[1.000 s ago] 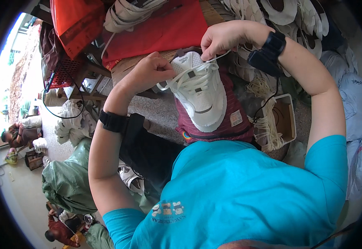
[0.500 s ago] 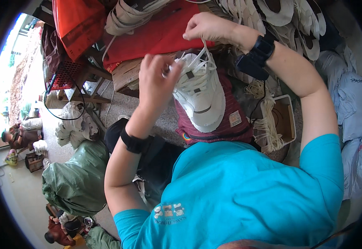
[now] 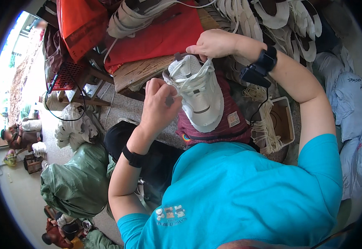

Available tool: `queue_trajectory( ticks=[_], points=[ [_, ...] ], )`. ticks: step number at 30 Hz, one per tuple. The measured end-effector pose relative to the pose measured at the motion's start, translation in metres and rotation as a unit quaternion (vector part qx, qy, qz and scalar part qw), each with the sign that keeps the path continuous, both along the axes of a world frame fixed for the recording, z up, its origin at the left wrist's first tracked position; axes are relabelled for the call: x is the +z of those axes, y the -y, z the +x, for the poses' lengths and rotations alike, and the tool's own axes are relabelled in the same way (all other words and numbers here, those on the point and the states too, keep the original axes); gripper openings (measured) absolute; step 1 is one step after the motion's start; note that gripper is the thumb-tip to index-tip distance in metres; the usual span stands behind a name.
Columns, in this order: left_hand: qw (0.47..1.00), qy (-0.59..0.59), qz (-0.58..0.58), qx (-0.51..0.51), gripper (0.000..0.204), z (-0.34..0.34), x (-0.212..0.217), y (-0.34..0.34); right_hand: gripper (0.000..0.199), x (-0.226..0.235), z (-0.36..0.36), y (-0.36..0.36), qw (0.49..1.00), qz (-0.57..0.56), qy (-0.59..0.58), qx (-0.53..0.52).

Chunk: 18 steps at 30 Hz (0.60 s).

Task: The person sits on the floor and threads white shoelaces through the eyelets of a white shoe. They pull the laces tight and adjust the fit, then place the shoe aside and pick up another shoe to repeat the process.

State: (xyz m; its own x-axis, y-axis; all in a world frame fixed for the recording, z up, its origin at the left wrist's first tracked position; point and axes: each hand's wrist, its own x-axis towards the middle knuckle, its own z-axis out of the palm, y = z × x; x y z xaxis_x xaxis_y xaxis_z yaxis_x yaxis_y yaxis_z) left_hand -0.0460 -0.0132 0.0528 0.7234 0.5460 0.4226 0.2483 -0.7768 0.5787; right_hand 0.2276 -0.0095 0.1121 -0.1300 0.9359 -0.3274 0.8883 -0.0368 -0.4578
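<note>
A white lace-up sneaker rests with its toe toward me on a maroon striped cloth over my lap. Its tongue stands up at the far end, and white shoelaces cross it. At the sneaker's left side, my left hand is closed, with a lace running toward its curled fingers; the grip itself is partly hidden. My right hand pinches a lace at the upper right of the shoe opening, its fingertips close to the collar. Both wrists wear black bands, the right one with a dark box.
Beyond the sneaker is a wooden bench with red cloth and shoe uppers. More uppers hang at far right. A white bin and bundled laces lie right. Green sacks and other people are left.
My right hand has come down closer to the shoe collar, and the lifted lace loop is gone. My left hand has moved down and slightly outward, its fingers now curled in.
</note>
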Motion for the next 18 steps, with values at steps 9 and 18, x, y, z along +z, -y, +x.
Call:
queue_trajectory(
  ticks=[9, 18],
  points=[
    [0.996, -0.042, -0.051, 0.056, 0.019, -0.010, -0.010, -0.021, 0.030, -0.001, 0.004, -0.010, 0.994, -0.091, -0.040, 0.045],
    [0.980, 0.071, -0.155, 0.103, 0.017, -0.010, -0.023, -0.004, 0.020, -0.006, -0.008, -0.002, 0.926, 0.014, -0.354, -0.129]
  ],
)
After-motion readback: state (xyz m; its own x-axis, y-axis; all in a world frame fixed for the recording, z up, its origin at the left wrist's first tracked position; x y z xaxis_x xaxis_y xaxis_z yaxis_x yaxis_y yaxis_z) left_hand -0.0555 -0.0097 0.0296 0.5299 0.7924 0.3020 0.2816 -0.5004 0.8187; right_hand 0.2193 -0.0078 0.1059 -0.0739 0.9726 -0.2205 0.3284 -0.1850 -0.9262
